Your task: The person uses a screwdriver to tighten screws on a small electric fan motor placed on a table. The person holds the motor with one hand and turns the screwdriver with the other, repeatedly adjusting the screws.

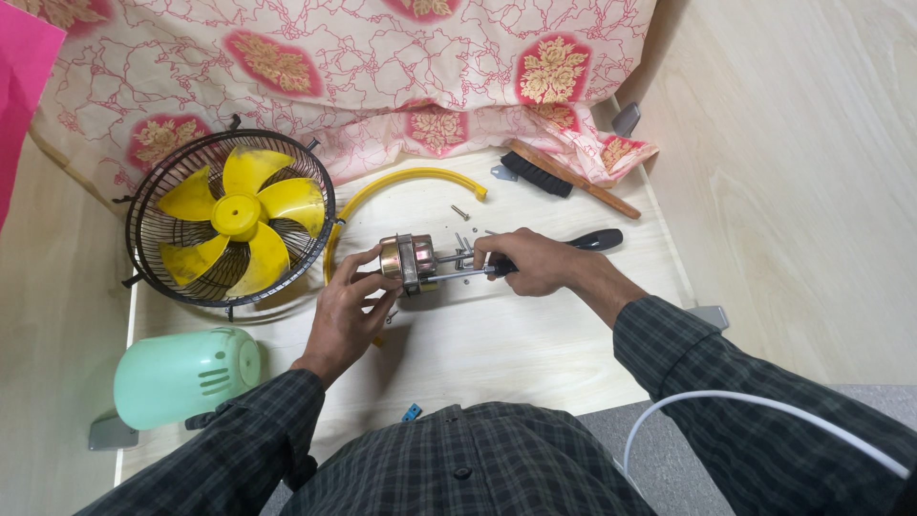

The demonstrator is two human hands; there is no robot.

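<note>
Both arms reached forward from the near edge of the scene, sleeved in dark plaid down to the wrists, and the hands met near the middle. The left hand [346,304] came up from the near left, forearm angled toward the far right, wrist fairly straight, back of the hand turned upward. Its fingers curled in a grip, thumb on the near side and fingertips on the far side. The right hand [528,261] entered from the near right, forearm running toward the far left, wrist bare past the cuff. Its fingers were closed in a fist-like grip, knuckles facing up, just right of the left hand.
</note>
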